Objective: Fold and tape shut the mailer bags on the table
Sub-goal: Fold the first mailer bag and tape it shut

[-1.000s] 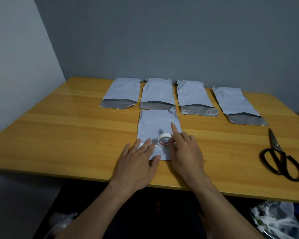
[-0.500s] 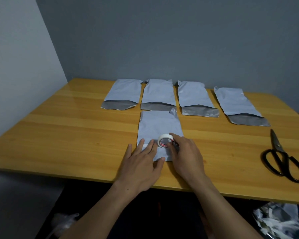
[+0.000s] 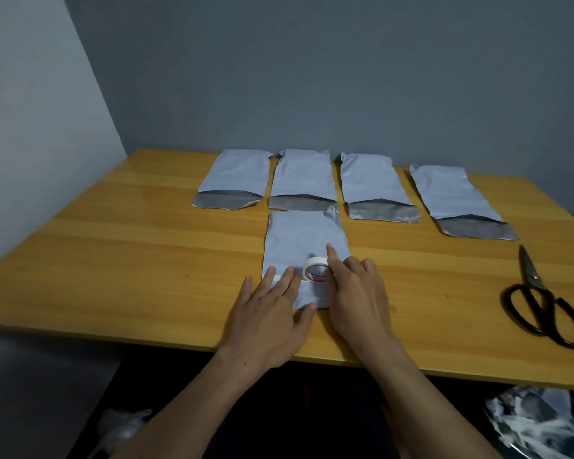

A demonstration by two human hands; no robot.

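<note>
A folded grey mailer bag (image 3: 299,236) lies in front of me on the wooden table (image 3: 130,260). My left hand (image 3: 269,313) lies flat on its near left part, fingertips pressing a strip of white tape onto it. The white tape roll (image 3: 314,268) stands on edge on the bag just right of those fingers. My right hand (image 3: 358,299) holds the roll from the right, with its index finger stretched out past the roll and the other fingers curled. The thumb is hidden.
Several open mailer bags lie in a row at the back, dark flaps toward me, from the leftmost (image 3: 236,173) to the rightmost (image 3: 451,193). Black-handled scissors (image 3: 544,303) lie at the right. Crumpled plastic (image 3: 537,419) sits below the table's near right edge.
My right index finger, curled by the roll half a second ago, is stretched out again. The left hand and the roll have barely shifted.
</note>
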